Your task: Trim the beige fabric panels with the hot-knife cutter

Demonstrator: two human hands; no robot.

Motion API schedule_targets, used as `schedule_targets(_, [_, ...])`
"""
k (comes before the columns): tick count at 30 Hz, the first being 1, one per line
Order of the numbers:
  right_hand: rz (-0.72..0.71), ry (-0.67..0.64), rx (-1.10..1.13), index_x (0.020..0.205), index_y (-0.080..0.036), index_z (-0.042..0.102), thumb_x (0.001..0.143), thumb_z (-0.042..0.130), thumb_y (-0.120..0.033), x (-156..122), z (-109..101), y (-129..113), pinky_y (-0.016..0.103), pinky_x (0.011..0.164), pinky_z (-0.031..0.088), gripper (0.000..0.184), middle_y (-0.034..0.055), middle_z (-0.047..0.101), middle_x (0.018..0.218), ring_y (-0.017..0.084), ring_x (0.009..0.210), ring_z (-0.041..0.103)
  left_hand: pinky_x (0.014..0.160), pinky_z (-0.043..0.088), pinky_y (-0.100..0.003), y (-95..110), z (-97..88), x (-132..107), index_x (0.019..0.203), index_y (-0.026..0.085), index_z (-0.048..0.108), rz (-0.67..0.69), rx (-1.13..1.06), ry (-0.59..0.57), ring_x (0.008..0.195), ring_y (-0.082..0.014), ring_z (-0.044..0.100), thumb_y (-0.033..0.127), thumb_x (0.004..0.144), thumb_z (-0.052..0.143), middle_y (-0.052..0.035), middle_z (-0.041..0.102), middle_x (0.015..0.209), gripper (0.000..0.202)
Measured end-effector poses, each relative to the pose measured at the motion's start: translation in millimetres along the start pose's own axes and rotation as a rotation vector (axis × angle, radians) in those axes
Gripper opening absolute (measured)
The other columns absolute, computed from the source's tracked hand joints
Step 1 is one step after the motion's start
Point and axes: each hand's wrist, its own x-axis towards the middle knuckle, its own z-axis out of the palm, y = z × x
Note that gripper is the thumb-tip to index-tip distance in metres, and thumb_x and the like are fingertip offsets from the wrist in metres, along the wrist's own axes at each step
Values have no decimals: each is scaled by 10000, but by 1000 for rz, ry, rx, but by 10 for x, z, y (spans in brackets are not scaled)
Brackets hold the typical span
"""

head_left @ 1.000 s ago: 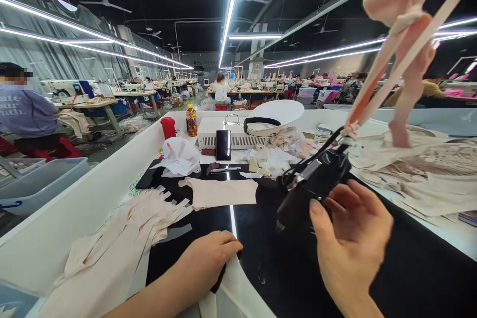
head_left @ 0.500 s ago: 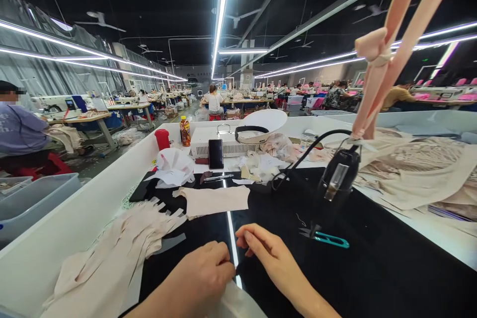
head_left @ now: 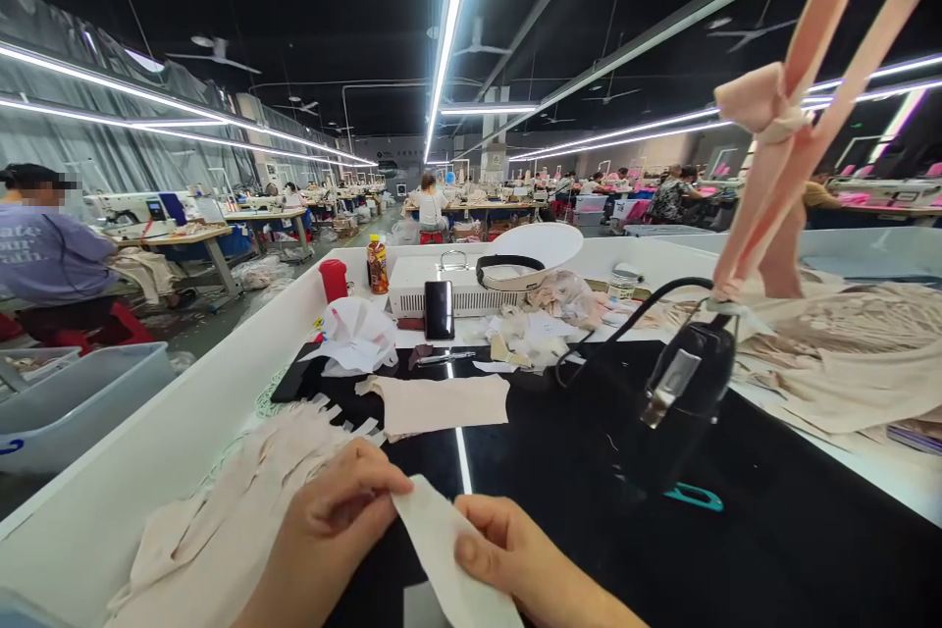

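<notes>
A pale fabric strip point(head_left: 448, 549) sits at the near edge of the black tabletop point(head_left: 772, 549), lifted off it and pinched at both sides. The left hand point(head_left: 331, 520) has its grip closed on the strip's upper left end with thumb and fingers; the right hand point(head_left: 507, 554) has its thumb pressed on the strip's right edge, grasping it from the other side. By the look of it, the piece is picked up and being squared between the hands, with nothing yet done to it. To the left lies a heap of similar cut beige pieces point(head_left: 242, 510), seemingly still to be handled, and a single flat piece point(head_left: 442, 402) rests farther out.

To the right, a black hand tool point(head_left: 681, 392) hangs from pink ribbons point(head_left: 780, 167) above the tabletop, untouched, with teal thread snips point(head_left: 696, 497) lying under it.

A second ago the right hand was up at the hanging tool; half a second ago both hands were low on the tabletop with no strip raised. Now the strip is up between them.
</notes>
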Motion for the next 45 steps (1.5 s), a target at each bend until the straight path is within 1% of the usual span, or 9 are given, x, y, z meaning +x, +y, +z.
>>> schedule_targets(2, [32,52,-72,880,-148,644,740,877,-631,17,-38,-78,185,526,311,554,-14,604,720,67,563,466,612,513,-243,-167,69,-103,1109,297,736,-414,-281,72,669,-148,635,565,919,718,-18,683,896,329])
schedule_targets(4, [59,93,-177,858,-149,633,726,861,-668,52,-30,-155,191,547,339,581,-16,594,719,79,588,474,757,563,-334,-293,173,-203,1280,290,650,-706,-540,89,922,-247,705,691,873,704,-69,718,1043,574])
schedule_targets(7, [46,79,-292,798,-151,618,689,847,-718,136,16,-217,199,583,349,621,-33,549,702,87,625,450,889,542,-401,-377,295,-274,1340,228,602,-860,-732,35,1075,-314,700,792,786,719,-134,722,1166,800])
schedule_targets(12, [20,38,-323,861,-143,661,727,809,-723,253,6,-212,229,631,395,613,-11,604,747,116,658,501,885,540,-409,-397,309,-200,1354,195,586,-825,-822,65,1054,-331,713,792,775,727,-149,744,1130,845])
schedule_targets(21, [63,76,-571,882,-165,640,740,723,-768,371,-178,-274,230,599,382,626,-7,586,768,132,671,496,628,500,-272,-626,253,76,950,174,689,-703,-531,122,676,-178,637,720,640,865,-33,701,778,652])
schedule_targets(24, [49,169,-666,904,-194,636,761,701,-708,464,-352,-380,243,595,380,537,-32,559,716,132,630,471,528,454,-247,-669,161,340,981,171,678,-662,-286,95,548,-128,546,794,672,763,14,641,696,701])
schedule_targets(29, [-77,480,-875,954,-232,667,748,729,-520,610,-828,-616,273,607,310,359,-90,384,584,150,590,406,458,406,-226,-896,2,908,970,167,665,-595,-114,109,474,-114,506,615,855,727,71,532,568,467])
schedule_targets(36, [-209,694,-1029,1004,-225,685,771,667,-488,736,-1360,-710,331,669,407,351,-38,567,671,211,655,554,595,552,-252,-1275,-60,1343,1064,136,654,-666,120,49,638,-108,617,416,1049,609,0,653,859,284])
schedule_targets(45, [-296,697,-1155,1064,-212,720,831,603,-392,874,-1476,-569,467,957,484,317,97,760,1102,319,1023,686,730,601,-328,-1391,-61,1342,1110,136,667,-614,449,-60,822,-169,687,412,1029,641,-39,689,1008,289])
